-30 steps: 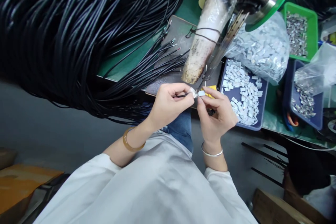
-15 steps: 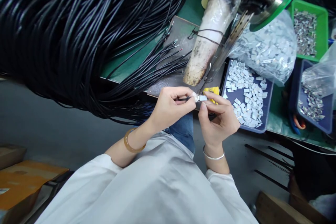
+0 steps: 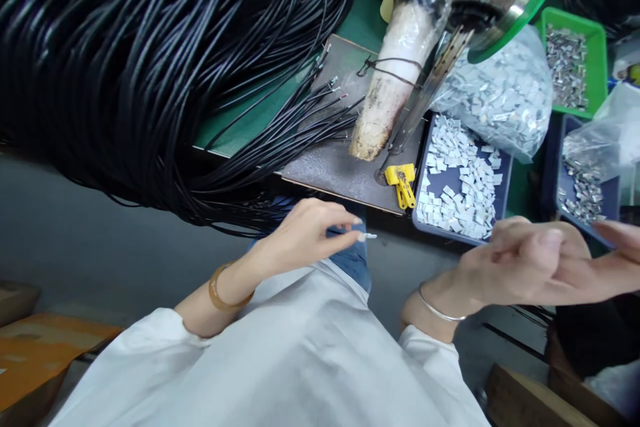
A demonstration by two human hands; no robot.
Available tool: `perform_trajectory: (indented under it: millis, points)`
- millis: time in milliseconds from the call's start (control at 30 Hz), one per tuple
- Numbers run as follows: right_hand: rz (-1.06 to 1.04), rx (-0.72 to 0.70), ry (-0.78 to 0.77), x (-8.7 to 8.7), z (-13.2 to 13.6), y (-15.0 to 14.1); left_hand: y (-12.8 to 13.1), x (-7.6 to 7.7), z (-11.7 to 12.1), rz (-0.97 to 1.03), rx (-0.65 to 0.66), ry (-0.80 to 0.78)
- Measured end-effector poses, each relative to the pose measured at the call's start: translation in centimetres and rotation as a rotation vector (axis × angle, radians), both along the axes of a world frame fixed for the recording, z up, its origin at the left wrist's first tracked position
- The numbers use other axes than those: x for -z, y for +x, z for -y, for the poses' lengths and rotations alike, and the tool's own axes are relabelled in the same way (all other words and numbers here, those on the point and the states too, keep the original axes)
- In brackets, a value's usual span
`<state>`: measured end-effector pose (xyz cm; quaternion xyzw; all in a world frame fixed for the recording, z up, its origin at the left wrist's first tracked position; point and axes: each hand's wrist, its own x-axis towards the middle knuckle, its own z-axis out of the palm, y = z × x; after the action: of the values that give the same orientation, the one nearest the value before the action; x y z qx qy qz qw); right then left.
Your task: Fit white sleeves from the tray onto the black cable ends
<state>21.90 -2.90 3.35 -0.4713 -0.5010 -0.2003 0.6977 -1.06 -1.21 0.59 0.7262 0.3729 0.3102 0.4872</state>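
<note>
Thumb and fingertips of my left hand (image 3: pixel 313 233) are pinched together over my lap, just in front of the table edge. Past them sticks the end of a small pale cable connector (image 3: pixel 371 235); the cable behind it is hidden by the hand. My right hand (image 3: pixel 535 263) is at the right, in front of the blue trays, somewhat blurred. Some of its fingers stretch out to the right, apart from each other, and others are bent; I see nothing held. The nearest container to it is a tray (image 3: pixel 575 140) of metal connector parts, partly under clear plastic.
Black cables (image 3: pixel 150 80) heap at the left, their stripped ends on a dark board (image 3: pixel 325 173). A wrapped post (image 3: pixel 383 93) and a yellow clip (image 3: pixel 403 183) are at the centre. Right are a blue tray (image 3: pixel 417 217) of pale pieces, a plastic bag (image 3: pixel 505 90) and a green tray (image 3: pixel 597 60).
My hands have come apart. The right hand has let go of the connector and swung far right; the left has lowered slightly with the connector. The yellow clip is now fully uncovered.
</note>
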Motion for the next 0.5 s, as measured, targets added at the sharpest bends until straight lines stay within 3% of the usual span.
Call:
perform_trajectory:
  millis: [67, 133, 200, 333, 500]
  points:
    - [-0.012, -0.026, -0.327, -0.3, 1.0, 1.3, -1.1, 0.2, -1.0, 0.009, -0.169, 0.093]
    - [-0.014, -0.039, -0.674, -0.4, 1.9, 2.3, -2.0, 0.5, -2.8, -0.026, -0.466, 0.255]
    - [0.057, -0.008, -0.897, -0.1, 1.9, 3.2, -2.7, 0.9, -4.9, -0.072, -0.585, 0.333]
    - [0.259, 0.059, -1.036, 0.9, -0.2, 5.0, -3.3, 2.0, -8.2, -0.009, -0.634, 0.322]
    - [0.308, -0.058, -1.052, 1.6, -2.8, 6.1, -3.9, 2.8, -10.4, 0.459, -0.859, 0.116]
